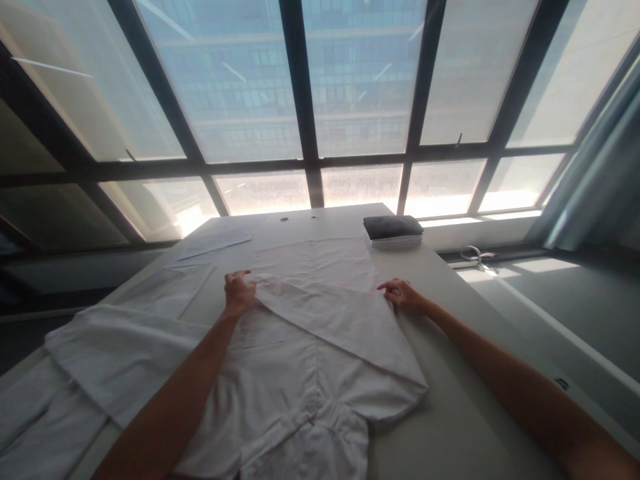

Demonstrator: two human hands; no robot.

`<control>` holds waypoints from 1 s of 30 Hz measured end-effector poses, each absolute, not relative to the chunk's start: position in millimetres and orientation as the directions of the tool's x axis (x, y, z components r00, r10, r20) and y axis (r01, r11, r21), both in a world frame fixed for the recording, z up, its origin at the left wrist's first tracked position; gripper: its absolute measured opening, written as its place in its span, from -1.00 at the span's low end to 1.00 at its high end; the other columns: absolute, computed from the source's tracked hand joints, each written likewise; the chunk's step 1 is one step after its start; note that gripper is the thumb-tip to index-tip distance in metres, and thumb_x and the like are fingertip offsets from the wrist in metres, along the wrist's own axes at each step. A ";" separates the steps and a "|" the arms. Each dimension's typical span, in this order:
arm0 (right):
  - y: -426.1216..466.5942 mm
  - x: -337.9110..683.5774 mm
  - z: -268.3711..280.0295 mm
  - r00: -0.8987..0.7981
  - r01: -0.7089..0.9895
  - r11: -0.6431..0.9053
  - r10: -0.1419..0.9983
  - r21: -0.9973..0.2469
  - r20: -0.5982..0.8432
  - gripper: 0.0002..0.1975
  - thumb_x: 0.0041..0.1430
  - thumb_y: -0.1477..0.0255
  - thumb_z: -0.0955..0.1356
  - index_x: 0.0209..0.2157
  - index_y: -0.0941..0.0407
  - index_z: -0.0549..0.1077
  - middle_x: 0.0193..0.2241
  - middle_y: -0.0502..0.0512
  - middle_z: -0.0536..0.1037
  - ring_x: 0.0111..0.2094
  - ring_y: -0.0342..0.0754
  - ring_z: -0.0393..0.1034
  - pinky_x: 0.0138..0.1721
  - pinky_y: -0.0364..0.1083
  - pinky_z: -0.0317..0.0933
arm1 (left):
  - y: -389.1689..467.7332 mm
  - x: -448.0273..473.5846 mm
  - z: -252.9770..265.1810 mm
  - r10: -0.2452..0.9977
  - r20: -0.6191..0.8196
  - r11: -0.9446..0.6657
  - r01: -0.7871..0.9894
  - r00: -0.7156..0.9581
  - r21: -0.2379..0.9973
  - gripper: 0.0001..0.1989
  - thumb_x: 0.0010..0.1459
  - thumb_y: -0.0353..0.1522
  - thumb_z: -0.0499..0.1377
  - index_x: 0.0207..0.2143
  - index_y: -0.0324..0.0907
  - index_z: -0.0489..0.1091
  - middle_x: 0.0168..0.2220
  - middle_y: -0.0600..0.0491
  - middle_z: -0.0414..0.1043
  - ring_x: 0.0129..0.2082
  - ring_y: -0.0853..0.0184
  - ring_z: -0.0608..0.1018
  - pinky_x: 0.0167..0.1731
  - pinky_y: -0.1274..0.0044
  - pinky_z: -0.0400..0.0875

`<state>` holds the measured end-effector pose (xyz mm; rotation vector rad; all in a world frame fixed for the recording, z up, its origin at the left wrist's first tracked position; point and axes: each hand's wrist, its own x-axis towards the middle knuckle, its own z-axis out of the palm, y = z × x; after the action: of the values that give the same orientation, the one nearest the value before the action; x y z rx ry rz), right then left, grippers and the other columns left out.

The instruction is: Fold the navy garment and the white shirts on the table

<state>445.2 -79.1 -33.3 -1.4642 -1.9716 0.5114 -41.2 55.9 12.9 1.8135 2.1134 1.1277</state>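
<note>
A white button-front shirt (280, 373) lies spread on the table, collar end towards me and hem away. One of its sleeves is laid slantwise across the body, from the right shoulder to the left edge. At that left edge my left hand (240, 291) is closed, pinching the end of the sleeve. On the opposite side, my right hand (400, 295) has its fingers bent together at the shirt's right edge, with a bit of cloth between thumb and index finger. The fabric around the collar is bunched.
More white garments (135, 353) lie loosely on the left. A small stack of folded cloth (393, 231), dark on top and white below, sits at the table's (345, 215) far right. Tall windows (360, 80) rise behind; a curtain (595, 160) hangs at right.
</note>
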 end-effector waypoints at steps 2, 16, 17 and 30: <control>-78.3 445.5 -34.7 -0.184 0.714 0.309 0.948 -0.628 0.258 -0.67 0.17 0.34 0.34 -0.07 0.03 0.64 -0.24 0.13 0.64 -0.09 0.11 0.46 0.17 0.17 0.11 | 41.6 -21.1 30.1 0.896 0.434 -0.104 0.901 -0.099 0.421 -0.62 0.15 -0.39 0.21 0.04 -0.21 0.47 0.22 -0.23 0.30 0.18 -0.08 0.37 0.12 0.19 0.32; -81.3 442.9 -32.4 -0.187 0.719 0.339 0.935 -0.607 0.301 -0.71 0.21 0.37 0.34 -0.08 0.02 0.63 -0.23 0.09 0.66 -0.08 0.09 0.51 0.13 0.07 0.20 | -184.3 205.6 42.5 0.047 0.104 -0.990 0.060 0.993 -0.127 -0.74 0.29 -0.27 0.24 -0.04 -0.21 0.42 -0.14 -0.07 0.45 -0.18 0.19 0.48 -0.26 0.40 0.36; -81.4 442.3 -31.9 -0.189 0.721 0.340 0.935 -0.604 0.300 -0.71 0.21 0.37 0.34 -0.09 0.02 0.63 -0.26 0.09 0.66 -0.09 0.08 0.51 0.13 0.07 0.20 | -184.1 208.5 38.5 0.042 0.099 -0.986 0.057 0.994 -0.156 -0.85 0.32 -0.32 0.20 -0.12 -0.21 0.42 -0.19 -0.08 0.45 -0.22 0.21 0.48 -0.30 0.40 0.35; -78.6 440.2 -27.9 -0.215 0.741 0.328 0.942 -0.586 0.256 -0.75 0.23 0.43 0.35 -0.12 0.02 0.64 -0.24 0.12 0.66 -0.03 0.13 0.46 0.20 0.17 0.04 | -173.0 201.5 16.3 0.055 0.106 -0.995 0.046 0.993 0.087 -0.83 0.37 -0.31 0.13 -0.25 -0.18 0.47 -0.27 -0.02 0.50 -0.28 0.29 0.52 -0.22 0.47 0.41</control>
<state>440.2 -78.6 -27.9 -1.4740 -2.0250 0.4578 201.5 -173.0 16.3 3.0517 0.0775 0.1660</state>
